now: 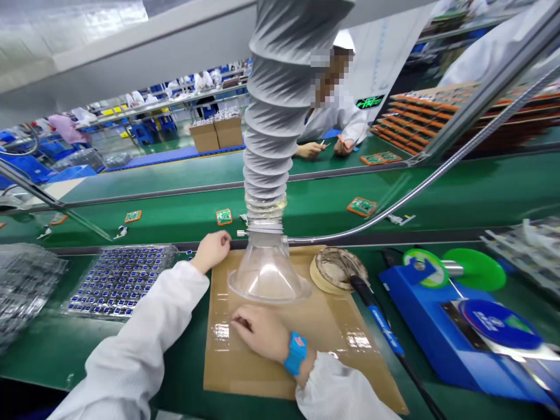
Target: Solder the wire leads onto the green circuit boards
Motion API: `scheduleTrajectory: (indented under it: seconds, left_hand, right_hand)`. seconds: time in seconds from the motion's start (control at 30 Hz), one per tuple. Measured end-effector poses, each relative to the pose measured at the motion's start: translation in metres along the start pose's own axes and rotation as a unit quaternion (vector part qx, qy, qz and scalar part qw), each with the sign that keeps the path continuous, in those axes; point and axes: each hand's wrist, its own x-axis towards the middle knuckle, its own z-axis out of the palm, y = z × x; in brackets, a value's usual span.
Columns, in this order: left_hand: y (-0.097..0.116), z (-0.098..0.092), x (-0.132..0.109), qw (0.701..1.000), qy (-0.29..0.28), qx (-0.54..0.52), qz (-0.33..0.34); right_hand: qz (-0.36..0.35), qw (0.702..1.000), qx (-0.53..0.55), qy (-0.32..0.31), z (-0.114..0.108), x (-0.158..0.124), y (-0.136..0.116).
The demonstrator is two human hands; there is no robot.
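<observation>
My left hand (212, 249) is curled shut at the far left corner of a brown mat (245, 361), right by the edge of the green conveyor belt (437, 201); what it holds, if anything, is hidden. My right hand (259, 332) rests on the middle of the mat with fingers pinched on something too small to name. A blue wrist strap (296, 353) wraps that wrist. A clear funnel hood (266, 274) on a grey ribbed hose (275, 116) hangs just beyond the right hand. A small green circuit board (224, 216) lies on the belt past my left hand.
A tray of small blue parts (118, 280) sits left of the mat. A soldering iron (378, 318), a tape roll (336, 269) and a blue stand with green spools (437, 303) lie to the right. More boards (362, 206) ride the belt. Another person's hands (310, 150) work across it.
</observation>
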Motion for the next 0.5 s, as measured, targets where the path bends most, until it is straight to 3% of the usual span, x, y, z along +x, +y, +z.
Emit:
scheduleTrajectory:
  seconds: [0.13,0.27,0.37,0.5]
  left_hand:
    - [0.017,-0.002,0.072,0.998,0.003,0.050,-0.033]
    - [0.021,0.006,0.105,0.995,-0.027,0.060,-0.077]
    - [0.015,0.001,0.097,0.993,-0.042,0.054,-0.093]
    - [-0.011,-0.018,0.042,0.997,-0.009,0.036,-0.073]
  right_hand:
    - [-0.021,1.000,-0.007,-0.005,0.000,0.000,-0.001]
    - [-0.031,0.999,-0.014,-0.002,0.001,0.000,0.001]
    - [-0.033,0.999,-0.008,0.000,0.000,0.001,0.000]
    - [-0.019,1.000,0.010,0.011,0.000,0.000,-0.002]
